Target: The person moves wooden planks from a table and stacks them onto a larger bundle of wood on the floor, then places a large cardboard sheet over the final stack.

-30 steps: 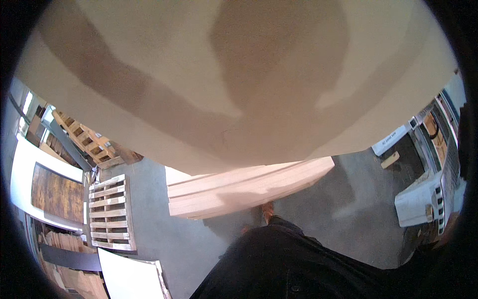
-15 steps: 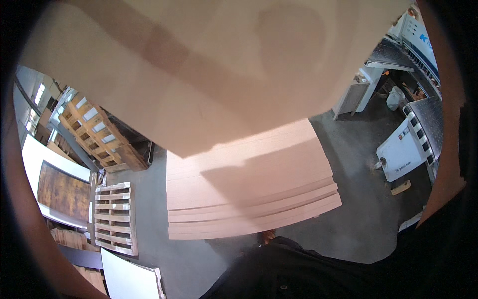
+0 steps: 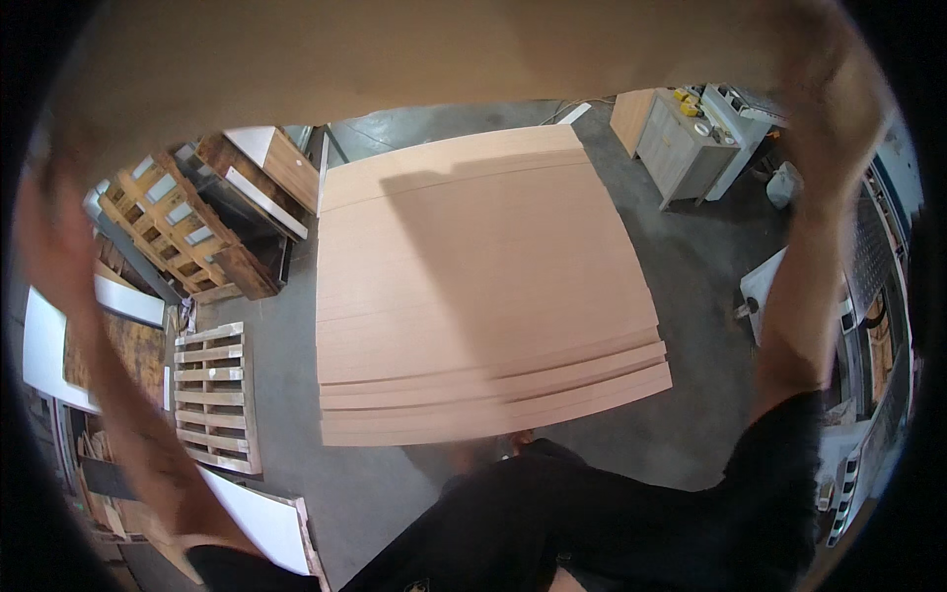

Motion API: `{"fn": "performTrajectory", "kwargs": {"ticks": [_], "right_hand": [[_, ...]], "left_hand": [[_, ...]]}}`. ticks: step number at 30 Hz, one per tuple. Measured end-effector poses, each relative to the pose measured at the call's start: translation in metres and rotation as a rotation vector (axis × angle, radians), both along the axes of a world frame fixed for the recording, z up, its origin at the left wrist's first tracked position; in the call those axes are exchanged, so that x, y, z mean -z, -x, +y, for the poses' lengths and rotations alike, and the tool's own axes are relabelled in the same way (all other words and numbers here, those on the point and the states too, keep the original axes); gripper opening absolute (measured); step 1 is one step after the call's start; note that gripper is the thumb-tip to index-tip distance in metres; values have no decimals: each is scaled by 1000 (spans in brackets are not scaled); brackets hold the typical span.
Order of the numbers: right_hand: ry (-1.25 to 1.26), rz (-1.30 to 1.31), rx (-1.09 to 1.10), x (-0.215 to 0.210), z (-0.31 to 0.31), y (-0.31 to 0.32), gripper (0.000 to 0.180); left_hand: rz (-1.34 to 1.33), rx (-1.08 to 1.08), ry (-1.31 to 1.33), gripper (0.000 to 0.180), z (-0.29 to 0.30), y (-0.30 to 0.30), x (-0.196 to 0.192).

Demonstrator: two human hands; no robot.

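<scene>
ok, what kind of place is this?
Probably a woodworking shop or panel warehouse: a stack of large light-brown sheets on a grey concrete floor, wooden pallets to the left, and a raised board held in both hands.

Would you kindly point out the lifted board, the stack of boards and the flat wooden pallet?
lifted board (image 3: 395,59), head view, its underside
stack of boards (image 3: 473,276), head view, top sheet
wooden pallet (image 3: 214,395), head view, middle slats
</scene>
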State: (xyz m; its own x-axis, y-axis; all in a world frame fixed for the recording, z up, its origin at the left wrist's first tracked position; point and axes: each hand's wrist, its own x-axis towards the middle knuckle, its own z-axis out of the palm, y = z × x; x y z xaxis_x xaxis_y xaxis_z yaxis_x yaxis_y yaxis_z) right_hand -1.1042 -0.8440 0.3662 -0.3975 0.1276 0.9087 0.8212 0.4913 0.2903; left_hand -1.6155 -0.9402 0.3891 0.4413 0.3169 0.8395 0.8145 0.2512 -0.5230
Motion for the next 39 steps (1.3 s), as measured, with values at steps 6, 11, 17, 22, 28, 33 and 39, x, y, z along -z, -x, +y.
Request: {"fn": "performTrajectory", "kwargs": {"ticks": [6, 11, 17, 22, 28, 33, 39], "right_hand": [[647, 66, -213, 288, -44, 13, 19], [934, -134, -90, 453, -62, 45, 8], [1055, -250, -2, 507, -105, 69, 13], [1170, -324, 19, 532, -106, 64, 15], [1115, -356, 5, 539, -117, 58, 16], [1214, -459, 36, 568, -118, 60, 17], [1228, -341, 43, 605, -127, 61, 16]], "left_hand": [[-464, 160, 487, 20, -46, -34, 327], [-761, 80, 862, 19, -72, -19, 460], [-779, 42, 1097, 26, -118, 4, 536], [-858, -1, 1146, 31, -119, -1, 546], [-870, -137, 1254, 42, -124, -21, 535], [-923, -132, 1172, 52, -151, -52, 550], [-2030, -246, 1232, 56, -180, -88, 608]]}}
